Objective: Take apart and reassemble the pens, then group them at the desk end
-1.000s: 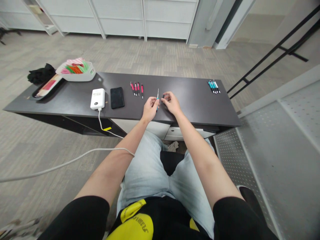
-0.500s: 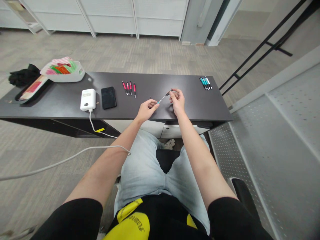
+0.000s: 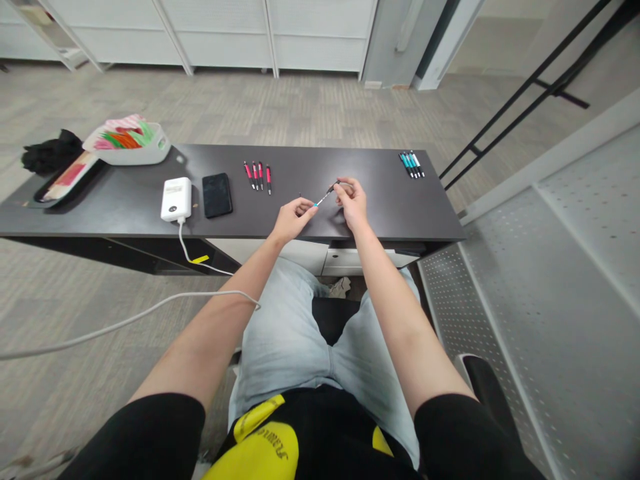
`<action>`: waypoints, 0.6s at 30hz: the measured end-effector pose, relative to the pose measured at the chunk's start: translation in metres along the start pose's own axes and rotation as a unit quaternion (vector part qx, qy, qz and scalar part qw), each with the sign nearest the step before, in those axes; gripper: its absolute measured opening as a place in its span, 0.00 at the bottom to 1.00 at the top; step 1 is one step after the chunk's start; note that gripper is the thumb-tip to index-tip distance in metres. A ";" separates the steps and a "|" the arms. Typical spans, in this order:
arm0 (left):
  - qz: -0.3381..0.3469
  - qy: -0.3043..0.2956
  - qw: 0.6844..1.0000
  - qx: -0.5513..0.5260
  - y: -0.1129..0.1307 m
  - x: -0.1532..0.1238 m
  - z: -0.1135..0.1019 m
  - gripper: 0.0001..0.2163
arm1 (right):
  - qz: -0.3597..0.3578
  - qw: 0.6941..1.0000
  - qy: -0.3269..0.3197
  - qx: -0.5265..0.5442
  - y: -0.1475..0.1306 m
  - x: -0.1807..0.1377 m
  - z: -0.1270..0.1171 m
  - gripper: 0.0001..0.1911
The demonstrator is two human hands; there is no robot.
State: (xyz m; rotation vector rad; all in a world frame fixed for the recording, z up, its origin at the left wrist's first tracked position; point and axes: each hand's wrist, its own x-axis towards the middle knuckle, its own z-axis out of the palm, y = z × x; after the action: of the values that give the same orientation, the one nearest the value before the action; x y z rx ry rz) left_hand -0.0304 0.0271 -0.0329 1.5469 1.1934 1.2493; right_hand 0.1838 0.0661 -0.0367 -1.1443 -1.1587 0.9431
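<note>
Above the front half of the dark table, my left hand [image 3: 291, 220] pinches the teal end of a pen whose barrel is mostly hidden in the fingers. A thin, pale pen refill [image 3: 323, 199] slants up and right out of it. My right hand [image 3: 353, 203] has its fingertips closed on a dark pen part [image 3: 333, 188] around the refill's far end. Whether the two parts are joined beyond the refill is too small to tell. Several pink-and-black pens [image 3: 259, 176] lie left of my hands. Several teal, white and black pens [image 3: 411, 165] lie in a row at the right.
A black phone [image 3: 217, 195] and a white power bank [image 3: 176, 199] lie left on the table [image 3: 305, 160]. A white cable [image 3: 150, 311] runs from the power bank past my left forearm. Further left are a white basket [image 3: 137, 157], a dark tray [image 3: 60, 197] and black cloth [image 3: 53, 152].
My right hand has moved slightly left, toward my left hand, and less of the refill shows between them. My left hand stays almost in place.
</note>
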 end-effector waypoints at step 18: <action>-0.005 0.000 1.000 0.004 0.004 0.000 0.000 0.12 | 0.003 0.999 -0.039 0.006 -0.012 -0.007 0.005 0.40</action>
State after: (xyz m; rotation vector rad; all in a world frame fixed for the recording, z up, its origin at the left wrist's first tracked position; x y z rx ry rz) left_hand -0.0293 0.0258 -0.0294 1.5444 1.2051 1.2397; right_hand 0.1778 0.0581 -0.0261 -1.1103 -1.2103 1.0058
